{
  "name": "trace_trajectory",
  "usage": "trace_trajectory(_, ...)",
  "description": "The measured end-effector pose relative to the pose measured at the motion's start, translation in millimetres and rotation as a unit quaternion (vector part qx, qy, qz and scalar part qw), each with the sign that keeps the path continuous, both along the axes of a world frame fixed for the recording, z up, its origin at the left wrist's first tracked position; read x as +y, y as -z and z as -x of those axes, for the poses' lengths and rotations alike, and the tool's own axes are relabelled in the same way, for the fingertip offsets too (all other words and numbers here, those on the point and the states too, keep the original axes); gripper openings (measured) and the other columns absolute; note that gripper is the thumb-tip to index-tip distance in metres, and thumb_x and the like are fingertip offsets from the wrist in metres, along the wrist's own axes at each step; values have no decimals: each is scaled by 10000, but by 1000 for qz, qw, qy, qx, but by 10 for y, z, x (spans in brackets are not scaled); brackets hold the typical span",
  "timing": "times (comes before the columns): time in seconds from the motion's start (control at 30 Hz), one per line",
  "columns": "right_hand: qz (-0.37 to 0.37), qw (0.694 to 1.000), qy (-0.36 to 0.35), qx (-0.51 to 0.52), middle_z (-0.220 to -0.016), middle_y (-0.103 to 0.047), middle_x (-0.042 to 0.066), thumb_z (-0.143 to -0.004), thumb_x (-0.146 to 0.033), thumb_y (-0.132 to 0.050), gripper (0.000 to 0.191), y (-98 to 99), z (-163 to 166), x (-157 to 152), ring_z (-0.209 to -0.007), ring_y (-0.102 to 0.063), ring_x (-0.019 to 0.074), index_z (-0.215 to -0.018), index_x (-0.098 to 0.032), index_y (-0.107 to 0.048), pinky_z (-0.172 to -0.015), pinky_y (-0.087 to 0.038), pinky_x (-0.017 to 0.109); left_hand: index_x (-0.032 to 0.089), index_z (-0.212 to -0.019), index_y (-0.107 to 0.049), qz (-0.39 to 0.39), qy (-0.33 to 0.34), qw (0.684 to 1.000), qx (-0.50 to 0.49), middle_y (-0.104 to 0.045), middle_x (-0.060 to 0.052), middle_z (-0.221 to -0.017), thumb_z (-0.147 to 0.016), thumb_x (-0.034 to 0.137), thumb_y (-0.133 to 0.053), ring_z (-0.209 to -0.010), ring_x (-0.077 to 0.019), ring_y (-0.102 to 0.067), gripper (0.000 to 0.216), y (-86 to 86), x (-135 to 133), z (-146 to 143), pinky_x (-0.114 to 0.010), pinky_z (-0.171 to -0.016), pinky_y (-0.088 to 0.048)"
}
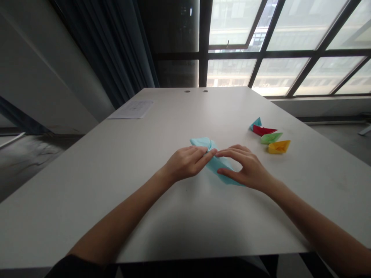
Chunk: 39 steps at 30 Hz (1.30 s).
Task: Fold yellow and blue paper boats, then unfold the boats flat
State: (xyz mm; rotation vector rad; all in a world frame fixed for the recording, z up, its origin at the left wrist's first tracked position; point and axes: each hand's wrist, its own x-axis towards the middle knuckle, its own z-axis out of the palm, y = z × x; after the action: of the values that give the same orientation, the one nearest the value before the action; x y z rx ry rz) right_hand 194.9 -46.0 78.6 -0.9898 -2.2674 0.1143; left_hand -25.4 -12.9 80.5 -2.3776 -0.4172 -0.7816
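Centre of frame: a light-blue sheet of thin, partly folded paper lies on the white, smooth tabletop, running slantwise from upper left to lower right beneath my hands. My left hand enters from the lower left; its fingers are straight, close together, and lie over the paper's upper-left part. Cannot tell whether thumb and forefinger pinch a layer there. My right hand enters from the lower right; thumb and forefinger stand apart in a curved gap, forefinger tip just beside my left fingertips, thumb over the lower part of the paper.

Right of centre, four small folded-paper boats sit in a close, slanting row: blue at the top, partly hidden by red, then green, then yellow lowest. All stand well apart from the sheet between my hands.

Left of centre, towards the top: a white, flat printed page. Upper left: a dark-blue, pleated curtain. Upper right: a dark-framed, many-paned window.
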Motion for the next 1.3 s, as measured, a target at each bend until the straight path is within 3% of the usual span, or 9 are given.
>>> trace_trajectory(0.13, 9, 1000, 9, 27, -869, -681, 37, -802, -278, -568, 160, 72, 43, 0, -826, -605, 181, -943, -212, -605, -783, -454, 345, 113, -1135, -490, 56, 9, 998, -28, -657, -66, -876, -863, 135, -432, -745, -139, -615, 279, 5, -52, -43, -244, -650, -478)
trace_trajectory(0.3, 89, 989, -20, 119, -944, -671, 33, -794, -273, -578, 99, 53, 62, -25, -866, -612, 172, -867, -215, -612, -782, -481, 298, 142, -1102, -488, 195, 47, 975, -97, -656, -55, -932, -862, 158, -442, -828, -124, -611, 244, 4, -95, -96, -225, -714, -470)
trace_trajectory(0.4, 126, 981, -23, 145, -909, -669, 29, -782, -290, -592, 103, 28, 64, -47, -827, -613, 164, -840, -209, -620, -753, -488, 275, 158, -983, -512, 250, 36, 956, -150, -655, -18, -852, -837, 146, -467, -752, -99, -604, 153, -2, -113, -122, -204, -699, -462)
trace_trajectory(0.57, 170, 975, 3, 145, -742, -656, 1, -794, -324, -571, 143, 13, 67, -62, -676, -589, 129, -820, -202, -639, -614, -471, 225, 174, -843, -532, 261, 23, 950, -170, -636, 10, -752, -811, 135, -485, -674, -92, -569, 69, 1, -120, -132, -200, -663, -445)
trace_trajectory(0.83, 181, 976, 43, 110, -729, -656, -9, -792, -344, -562, 176, 3, 20, -32, -662, -581, 125, -869, -213, -650, -585, -457, 209, 163, -859, -565, 285, 52, 946, -146, -638, -41, -831, -823, 137, -459, -755, -115, -577, 116, -9, -101, -107, -228, -699, -463)
trace_trajectory(1.03, 219, 967, 13, 127, -751, -662, 13, -811, -359, -536, 203, 27, 26, -15, -683, -583, 136, -849, -200, -656, -609, -472, 232, 159, -888, -575, 292, 74, 939, -164, -640, -55, -867, -830, 142, -465, -773, -108, -595, 126, 21, -130, -120, -202, -689, -476)
trace_trajectory(1.3, 171, 971, -55, 154, -960, -643, 63, -791, -312, -569, 140, 61, 57, -18, -758, -595, 150, -828, -205, -652, -664, -505, 281, 181, -875, -589, 337, 95, 918, -186, -655, -42, -871, -792, 144, -496, -776, -110, -611, 130, 38, -190, -163, -205, -701, -483)
